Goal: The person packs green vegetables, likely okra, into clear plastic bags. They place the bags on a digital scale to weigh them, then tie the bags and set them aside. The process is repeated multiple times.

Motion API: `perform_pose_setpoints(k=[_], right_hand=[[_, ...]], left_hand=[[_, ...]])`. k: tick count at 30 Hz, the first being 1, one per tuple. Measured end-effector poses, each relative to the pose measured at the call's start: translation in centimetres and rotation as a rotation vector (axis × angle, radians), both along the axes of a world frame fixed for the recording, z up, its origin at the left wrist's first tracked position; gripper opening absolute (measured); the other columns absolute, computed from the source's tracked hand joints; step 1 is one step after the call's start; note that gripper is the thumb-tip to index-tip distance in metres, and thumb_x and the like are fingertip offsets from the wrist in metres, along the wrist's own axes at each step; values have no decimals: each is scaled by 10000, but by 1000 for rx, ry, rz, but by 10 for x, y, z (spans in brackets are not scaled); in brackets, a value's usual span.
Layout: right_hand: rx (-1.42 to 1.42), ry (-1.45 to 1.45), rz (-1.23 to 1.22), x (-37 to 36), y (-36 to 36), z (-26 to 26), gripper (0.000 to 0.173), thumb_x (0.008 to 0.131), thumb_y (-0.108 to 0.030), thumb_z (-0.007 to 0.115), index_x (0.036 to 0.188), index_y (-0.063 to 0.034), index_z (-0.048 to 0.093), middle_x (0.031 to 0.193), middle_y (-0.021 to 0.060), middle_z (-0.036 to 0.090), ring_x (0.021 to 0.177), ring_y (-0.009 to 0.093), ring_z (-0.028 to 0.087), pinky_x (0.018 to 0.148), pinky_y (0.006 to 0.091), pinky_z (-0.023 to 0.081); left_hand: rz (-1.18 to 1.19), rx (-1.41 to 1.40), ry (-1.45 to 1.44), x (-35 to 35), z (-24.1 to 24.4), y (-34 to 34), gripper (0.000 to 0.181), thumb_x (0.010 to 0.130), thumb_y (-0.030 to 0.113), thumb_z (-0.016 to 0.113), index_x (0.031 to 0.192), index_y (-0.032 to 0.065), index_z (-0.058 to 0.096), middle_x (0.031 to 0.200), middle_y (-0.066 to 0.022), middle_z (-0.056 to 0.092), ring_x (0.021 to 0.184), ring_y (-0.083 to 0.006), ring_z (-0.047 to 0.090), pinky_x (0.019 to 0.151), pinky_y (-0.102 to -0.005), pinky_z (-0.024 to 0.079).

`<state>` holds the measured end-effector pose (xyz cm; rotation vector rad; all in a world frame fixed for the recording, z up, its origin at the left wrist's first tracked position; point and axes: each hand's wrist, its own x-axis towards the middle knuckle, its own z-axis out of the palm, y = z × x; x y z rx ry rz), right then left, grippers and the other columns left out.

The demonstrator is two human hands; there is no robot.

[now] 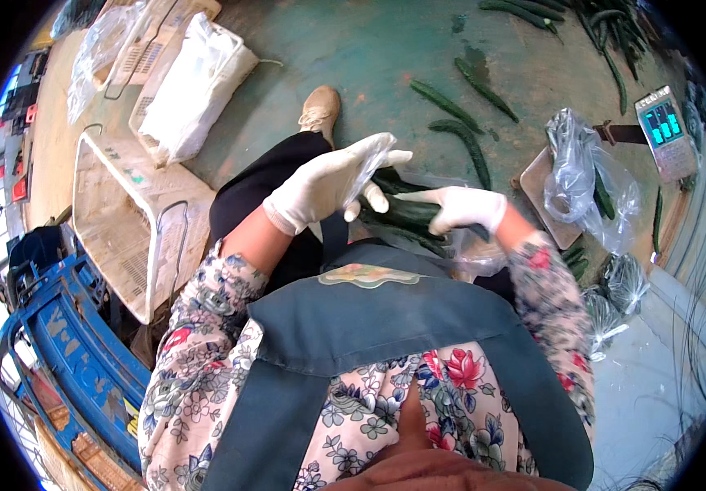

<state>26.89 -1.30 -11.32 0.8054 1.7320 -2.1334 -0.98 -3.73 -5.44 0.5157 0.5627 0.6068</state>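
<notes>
Both of my hands wear white knit gloves. Clear plastic film (pixel 370 169) lies against the fingers of my left hand (pixel 322 181), at the left side of a bunch of dark green cucumbers (pixel 405 212). From the right, my right hand (pixel 469 207) reaches over these cucumbers with its index finger stretched out and its thumb apart; whether it grips one is unclear. The cucumbers lie in front of my apron (pixel 377 319), with a clear plastic bag (pixel 478 251) around their right side. My hands hide part of the bunch.
Loose cucumbers (pixel 448 105) lie on the floor (pixel 377 55) ahead. At right, a bagged cucumber (pixel 603 195) rests on a scale (pixel 549 199) with a lit display (pixel 663 126). Plastic crates (pixel 187 208) stand at left, near a blue metal frame (pixel 82 344). Filled bags (pixel 626 285) lie lower right.
</notes>
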Motion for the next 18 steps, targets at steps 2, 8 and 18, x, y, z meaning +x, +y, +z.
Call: perform_pose_setpoints(k=[2,8,18], right_hand=[[-57,-5,-195,10,-26,-95,777,729,-160,675,1458,-20,444,1215,152,663,1057,217,620,957,325,467],[-296,-190,-149,46,20,-75,434,911,-253,618,1245,24,629,1016,128,726,850,178,683,744,289,550],[564,-898,-638,105,75,-254,669,664,-398,834,1155,11,635,1153,250,665,1099,375,636,968,410,477]], left_hand=[[38,-50,3,3,1,4,906,864,552,589,1531,42,247,1550,-243,287,938,-276,690,525,-231,557],[123,-122,-84,-4,-8,-3,775,944,453,542,1544,75,227,1518,-266,318,950,-285,677,542,-267,566],[77,-203,117,7,9,21,1005,838,503,692,1549,42,151,1493,-245,362,930,-228,668,623,-239,555]])
